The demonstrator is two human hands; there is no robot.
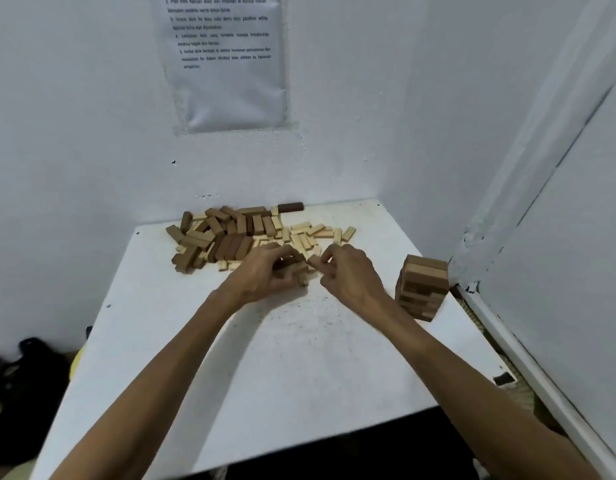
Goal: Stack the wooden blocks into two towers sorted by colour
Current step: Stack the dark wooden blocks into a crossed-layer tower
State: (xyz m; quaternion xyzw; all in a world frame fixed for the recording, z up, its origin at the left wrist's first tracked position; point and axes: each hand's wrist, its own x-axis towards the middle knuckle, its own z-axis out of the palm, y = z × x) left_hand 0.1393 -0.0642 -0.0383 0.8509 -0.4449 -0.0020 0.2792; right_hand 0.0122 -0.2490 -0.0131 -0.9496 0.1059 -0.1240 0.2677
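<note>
A dark bag (26,368) lies on the floor, left of the white table (265,358). A pile of brown blocks (223,237) sits at the table's far edge, towards the left corner. On the wall above hangs a paper (227,64) with numbered lines, too fuzzy to read. The left hand (268,271) curls around some brown blocks in front of the pile. Pale blocks (313,233) lie just right of the brown ones. The right hand (348,271) is curled beside them; I cannot tell if it holds one. A brown tower (422,287) stands by the right edge.
</note>
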